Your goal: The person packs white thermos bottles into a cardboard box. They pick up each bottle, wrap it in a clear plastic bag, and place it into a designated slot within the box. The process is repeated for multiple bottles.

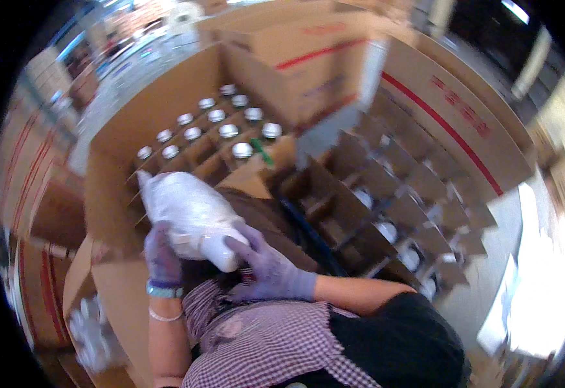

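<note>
Head: hands either side of bundle

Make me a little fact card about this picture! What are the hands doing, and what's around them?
Left hand: gloved, holding the side of a white bottle-shaped bundle
Right hand: gloved, at the bundle's narrow end
Ahead, left: open cardboard box with silvery-capped bottles
Ahead, right: cardboard dividers making compartments
Clothing: checked apron
</note>
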A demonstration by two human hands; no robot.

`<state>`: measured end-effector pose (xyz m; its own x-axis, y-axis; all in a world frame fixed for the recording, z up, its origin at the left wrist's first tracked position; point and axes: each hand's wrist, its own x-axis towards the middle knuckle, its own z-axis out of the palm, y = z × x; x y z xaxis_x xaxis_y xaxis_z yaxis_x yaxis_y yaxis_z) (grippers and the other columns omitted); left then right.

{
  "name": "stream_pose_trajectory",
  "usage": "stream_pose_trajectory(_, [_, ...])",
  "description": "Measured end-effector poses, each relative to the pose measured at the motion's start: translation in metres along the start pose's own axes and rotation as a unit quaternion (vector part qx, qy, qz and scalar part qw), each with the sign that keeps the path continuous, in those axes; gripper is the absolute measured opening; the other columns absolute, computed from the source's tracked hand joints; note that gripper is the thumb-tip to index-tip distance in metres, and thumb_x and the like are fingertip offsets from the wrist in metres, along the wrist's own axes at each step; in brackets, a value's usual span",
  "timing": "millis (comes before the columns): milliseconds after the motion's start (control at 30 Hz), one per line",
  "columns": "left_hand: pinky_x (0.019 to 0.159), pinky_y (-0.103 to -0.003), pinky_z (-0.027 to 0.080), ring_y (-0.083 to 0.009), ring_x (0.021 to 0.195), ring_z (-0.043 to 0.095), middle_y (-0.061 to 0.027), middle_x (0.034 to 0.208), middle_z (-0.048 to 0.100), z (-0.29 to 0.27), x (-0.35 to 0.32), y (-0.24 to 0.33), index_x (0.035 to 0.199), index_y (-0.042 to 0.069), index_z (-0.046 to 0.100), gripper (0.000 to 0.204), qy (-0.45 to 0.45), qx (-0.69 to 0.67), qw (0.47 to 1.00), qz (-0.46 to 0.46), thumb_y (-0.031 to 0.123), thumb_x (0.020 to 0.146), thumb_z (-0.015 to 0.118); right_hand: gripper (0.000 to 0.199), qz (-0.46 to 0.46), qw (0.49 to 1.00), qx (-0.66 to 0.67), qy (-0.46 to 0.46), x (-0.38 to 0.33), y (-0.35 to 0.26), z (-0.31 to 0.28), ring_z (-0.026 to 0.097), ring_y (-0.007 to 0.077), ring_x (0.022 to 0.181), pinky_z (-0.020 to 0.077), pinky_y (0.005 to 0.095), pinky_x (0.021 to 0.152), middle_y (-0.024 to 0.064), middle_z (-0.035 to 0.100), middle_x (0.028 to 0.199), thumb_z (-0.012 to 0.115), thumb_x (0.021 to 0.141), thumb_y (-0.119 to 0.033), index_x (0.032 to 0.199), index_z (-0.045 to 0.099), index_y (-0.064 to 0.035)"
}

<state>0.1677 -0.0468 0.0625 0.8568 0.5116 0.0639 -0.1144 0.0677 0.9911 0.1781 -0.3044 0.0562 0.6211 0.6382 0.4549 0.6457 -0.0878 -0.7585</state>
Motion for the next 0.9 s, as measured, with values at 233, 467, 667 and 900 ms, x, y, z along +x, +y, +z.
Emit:
stream_pose_trajectory(233, [0.054,-0.045,0.045,-0.0321,0.061,0.059,-0.0115,0.073,0.058,0.152,-0.084,0.073,0.083,0.008,0.06,0.013,-0.258,0.505,0.691,0.449,0.018,0.087,0.067,0.082,0.0,0.938,-0.095,0.335,-0.03,0.021,-0.074,0.059,0.0426,0.111,0.0521,0.0458,0.093,0.0217,0.051,0.124,0.089,0.063,-0.025,0.13,0.045,-0.0076])
stream_pose_trajectory(467, [0.072,-0.043,0.051,-0.0338,0.081,0.065,-0.0141,0.09,0.067,0.171,-0.093,0.068,0.113,0.006,0.069,0.033,-0.514,0.358,0.707,0.328,0.019,0.083,0.07,0.09,0.158,0.842,-0.245,0.454,-0.061,0.064,-0.176,0.056,0.0328,0.116,0.0445,0.0421,0.101,0.0191,0.055,0.122,0.093,0.061,-0.032,0.131,0.044,-0.0023])
stream_pose_trajectory(667, [0.075,-0.042,0.052,-0.0332,0.085,0.066,-0.0141,0.092,0.069,0.084,-0.051,0.085,0.11,0.007,0.07,0.031,-0.342,0.453,0.767,0.299,0.018,0.081,0.071,0.088,0.346,0.848,-0.245,0.317,-0.02,0.201,-0.225,0.058,0.0383,0.118,0.0468,0.0438,0.101,0.0243,0.059,0.125,0.087,0.065,-0.04,0.132,0.045,-0.0013])
stream_pose_trajectory(900, [0.079,-0.04,0.054,-0.032,0.085,0.068,-0.0162,0.094,0.07,-0.124,-0.059,0.113,0.107,0.005,0.072,0.026,-0.025,0.56,0.809,0.175,0.021,0.086,0.071,0.064,0.345,0.9,-0.242,0.114,0.016,0.278,-0.251,0.059,0.0293,0.124,0.047,0.04,0.103,0.0157,0.059,0.14,0.072,0.084,-0.04,0.137,0.057,-0.0067])
